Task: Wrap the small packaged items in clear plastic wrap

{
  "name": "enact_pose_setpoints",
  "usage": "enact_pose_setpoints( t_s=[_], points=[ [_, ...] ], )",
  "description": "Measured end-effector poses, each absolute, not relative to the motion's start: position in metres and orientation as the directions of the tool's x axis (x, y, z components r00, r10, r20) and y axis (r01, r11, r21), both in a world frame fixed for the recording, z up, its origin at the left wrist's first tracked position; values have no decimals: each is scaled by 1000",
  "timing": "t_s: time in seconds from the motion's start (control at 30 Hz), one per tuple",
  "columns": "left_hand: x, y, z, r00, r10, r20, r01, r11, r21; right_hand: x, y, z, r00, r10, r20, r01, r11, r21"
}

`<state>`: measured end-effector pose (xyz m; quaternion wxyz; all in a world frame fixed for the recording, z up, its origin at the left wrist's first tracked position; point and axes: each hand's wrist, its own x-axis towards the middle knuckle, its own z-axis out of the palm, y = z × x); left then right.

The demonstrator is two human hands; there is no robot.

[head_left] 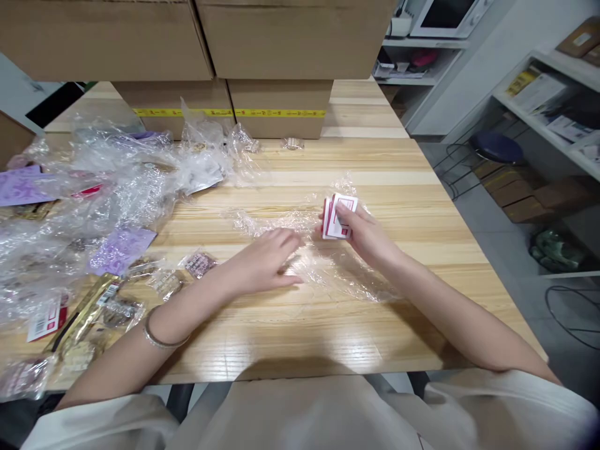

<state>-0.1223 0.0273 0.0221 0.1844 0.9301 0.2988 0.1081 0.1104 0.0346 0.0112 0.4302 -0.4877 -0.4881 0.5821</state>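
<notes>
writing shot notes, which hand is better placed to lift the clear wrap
Probably the left hand: it looks free, at the clear wrap; the right hand holds printed cards.

The small white and red cards hide some fingers of the right hand, and their print is too tiny to read. It is hard to tell if the left hand touches the thin, clear plastic sheet. The top edge cuts off the big brown cardboard boxes and the boxy white microwave.
</notes>
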Motion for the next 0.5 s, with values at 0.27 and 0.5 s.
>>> enact_pose_setpoints(
  t_s=[0.27, 0.5],
  points=[
    [-128, 14, -15, 890, 446, 93, 447, -895, 10, 130, 32, 0, -564, 814, -141, 638, 321, -700],
    [-146, 28, -12, 909, 406, 95, 406, -914, 11, 139, 68, 28, -719, 639, -273, 601, 374, -706]
  ],
)
